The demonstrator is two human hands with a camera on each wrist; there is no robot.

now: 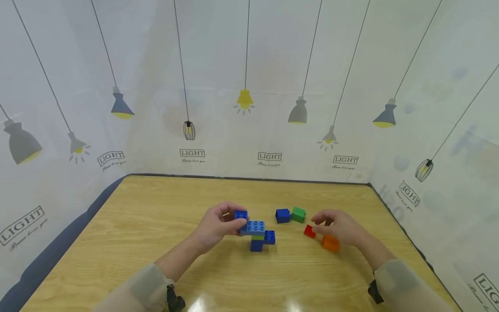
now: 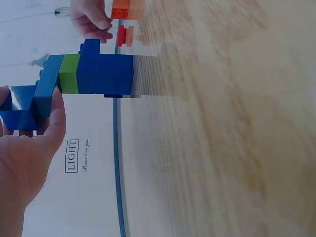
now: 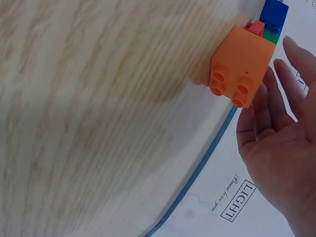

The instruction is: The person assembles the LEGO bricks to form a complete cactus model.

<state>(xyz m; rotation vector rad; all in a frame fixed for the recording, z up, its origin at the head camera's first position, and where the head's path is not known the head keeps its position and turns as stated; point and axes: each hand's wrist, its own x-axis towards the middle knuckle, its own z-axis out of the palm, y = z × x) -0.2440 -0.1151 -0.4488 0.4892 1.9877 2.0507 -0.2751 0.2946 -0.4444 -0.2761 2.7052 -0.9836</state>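
My left hand (image 1: pixel 218 227) grips the upper left end of a stacked toy-brick build. A dark blue brick (image 1: pixel 241 214) sits on top, on a lighter blue brick (image 1: pixel 255 227). Below come a lime green brick (image 2: pixel 69 74) and dark blue bricks (image 2: pixel 114 74) at the base. The base stands on the table. My right hand (image 1: pixel 340 226) hovers over the small red brick (image 1: pixel 309 232) and the orange brick (image 1: pixel 330 243). Its fingers bend loosely, and nothing shows between thumb and fingers in the right wrist view. Whether a fingertip touches the red brick I cannot tell.
A loose blue brick (image 1: pixel 282 216) and a green brick (image 1: pixel 298 214) lie side by side behind the red one. The wooden table (image 1: pixel 163 195) ends at a dark-edged rim against a white curtain (image 1: pixel 218 65) printed with lamps.
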